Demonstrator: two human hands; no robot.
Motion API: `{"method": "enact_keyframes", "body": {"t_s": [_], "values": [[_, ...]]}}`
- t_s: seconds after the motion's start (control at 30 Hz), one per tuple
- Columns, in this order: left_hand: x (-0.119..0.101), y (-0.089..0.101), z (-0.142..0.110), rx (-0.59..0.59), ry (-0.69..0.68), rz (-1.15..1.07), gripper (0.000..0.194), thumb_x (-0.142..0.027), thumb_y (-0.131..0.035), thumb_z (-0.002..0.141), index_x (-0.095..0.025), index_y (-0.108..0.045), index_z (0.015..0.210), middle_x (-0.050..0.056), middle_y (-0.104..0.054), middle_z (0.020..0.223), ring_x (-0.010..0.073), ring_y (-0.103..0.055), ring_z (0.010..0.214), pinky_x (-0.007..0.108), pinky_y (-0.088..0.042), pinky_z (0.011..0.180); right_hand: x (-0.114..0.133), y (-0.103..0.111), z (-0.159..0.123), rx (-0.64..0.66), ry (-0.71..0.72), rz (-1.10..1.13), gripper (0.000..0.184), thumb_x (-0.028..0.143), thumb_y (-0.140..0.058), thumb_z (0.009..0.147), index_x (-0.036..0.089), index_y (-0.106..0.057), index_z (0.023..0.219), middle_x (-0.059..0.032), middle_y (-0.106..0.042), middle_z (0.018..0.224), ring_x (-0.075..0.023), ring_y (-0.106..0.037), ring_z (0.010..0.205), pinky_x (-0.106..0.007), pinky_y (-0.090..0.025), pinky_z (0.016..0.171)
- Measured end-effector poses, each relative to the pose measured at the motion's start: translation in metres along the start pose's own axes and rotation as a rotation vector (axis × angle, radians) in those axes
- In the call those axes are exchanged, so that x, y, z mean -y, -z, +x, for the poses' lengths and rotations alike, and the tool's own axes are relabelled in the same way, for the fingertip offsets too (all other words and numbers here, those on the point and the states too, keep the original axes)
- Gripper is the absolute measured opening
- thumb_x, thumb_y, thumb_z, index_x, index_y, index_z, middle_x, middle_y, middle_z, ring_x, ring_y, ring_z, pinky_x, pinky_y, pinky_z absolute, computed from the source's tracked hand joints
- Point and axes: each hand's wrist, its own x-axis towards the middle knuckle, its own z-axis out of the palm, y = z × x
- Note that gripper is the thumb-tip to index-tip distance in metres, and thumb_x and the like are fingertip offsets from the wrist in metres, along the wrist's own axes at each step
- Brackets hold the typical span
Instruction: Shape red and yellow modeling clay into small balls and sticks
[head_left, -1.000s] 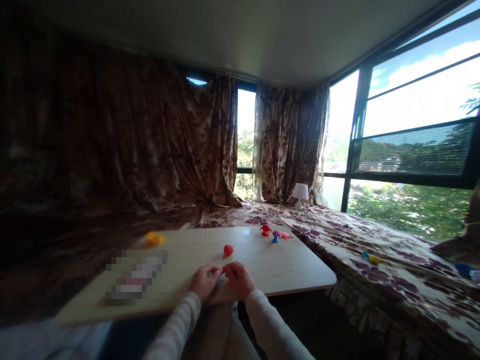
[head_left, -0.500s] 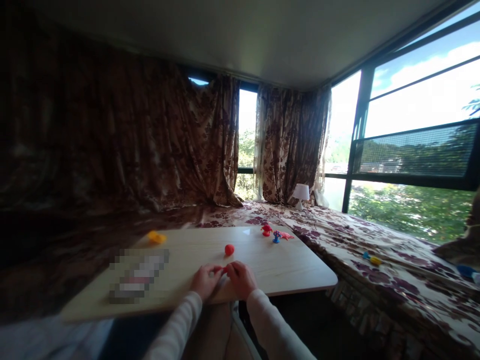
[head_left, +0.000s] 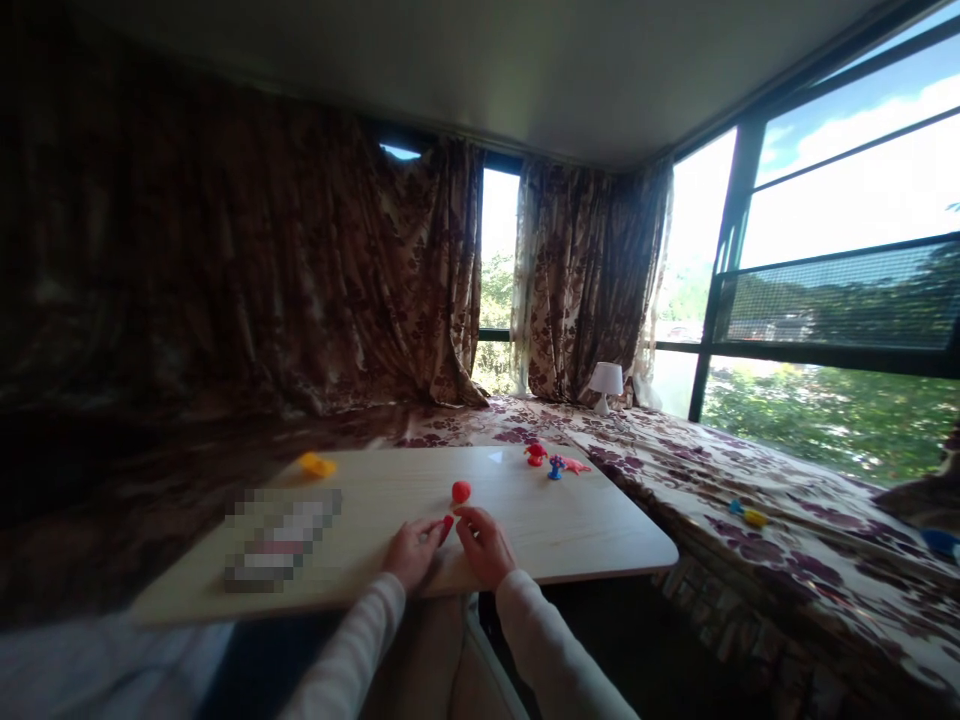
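My left hand (head_left: 412,552), at the near side of the pale wooden table (head_left: 570,540), pinches a small red lump (head_left: 447,528) between thumb and fingers. It looks like modelling clay. Just right of it is my right hand (head_left: 486,548), its fingertips a short gap away from the lump. The right fingers are bent and slightly apart, and I see nothing held in them. A red ball (head_left: 461,491), apparently of the same stuff, rests on the tabletop just beyond both hands.
Small red (head_left: 535,455) and blue (head_left: 555,467) figures stand at the table's far right, beside a flat pink-red piece (head_left: 577,466). A yellow object (head_left: 317,465) lies far left, near a blurred-out item (head_left: 285,540). Beyond are a flowered bedspread (head_left: 517,420) and a white lamp (head_left: 606,385).
My hands have parted slightly. The right fingers have come off the red lump, which stays in my left hand. The view has shifted a little.
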Motion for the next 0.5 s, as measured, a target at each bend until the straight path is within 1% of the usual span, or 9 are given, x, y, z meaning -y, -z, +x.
{"method": "enact_keyframes", "body": {"t_s": [0.07,0.2,0.37,0.5], "values": [[0.0002,-0.0001,0.0008,-0.008,0.007,0.015,0.031,-0.036,-0.050,0.072,-0.018,-0.073,0.084,0.007,-0.073,0.089,0.0221,-0.062,0.090,0.032,-0.046,0.085,0.0001,0.0000,0.0000,0.024,0.004,0.017,0.025,0.023,-0.047,0.081,0.018,-0.065,0.097,-0.0043,-0.065,0.091,-0.0111,-0.057,0.066,-0.023,-0.047,0.065],[-0.0006,-0.0001,0.0011,-0.002,0.026,0.041,0.032,-0.034,-0.046,0.074,-0.018,-0.072,0.082,0.007,-0.071,0.088,0.0218,-0.061,0.090,0.033,-0.045,0.086,-0.0021,-0.0010,-0.0004,0.078,-0.006,0.026,0.027,0.020,-0.048,0.079,0.019,-0.065,0.099,-0.0030,-0.063,0.086,-0.0095,-0.055,0.063,-0.021,-0.047,0.060],[-0.0024,0.0011,0.0001,0.023,0.025,0.079,0.032,-0.031,-0.044,0.077,-0.016,-0.071,0.084,0.008,-0.070,0.086,0.0213,-0.060,0.088,0.032,-0.045,0.083,-0.0028,-0.0019,-0.0017,0.096,-0.014,0.050,0.026,0.016,-0.053,0.074,0.021,-0.065,0.097,-0.0008,-0.061,0.083,-0.0092,-0.054,0.064,-0.021,-0.046,0.061],[-0.0058,0.0025,-0.0005,0.050,0.015,0.089,0.030,-0.031,-0.044,0.076,-0.017,-0.071,0.077,0.008,-0.070,0.086,0.0218,-0.060,0.089,0.032,-0.044,0.084,-0.0020,-0.0010,-0.0019,0.087,-0.028,0.047,0.020,0.017,-0.054,0.075,0.019,-0.066,0.091,-0.0005,-0.060,0.081,-0.0090,-0.054,0.063,-0.021,-0.046,0.061]]}}
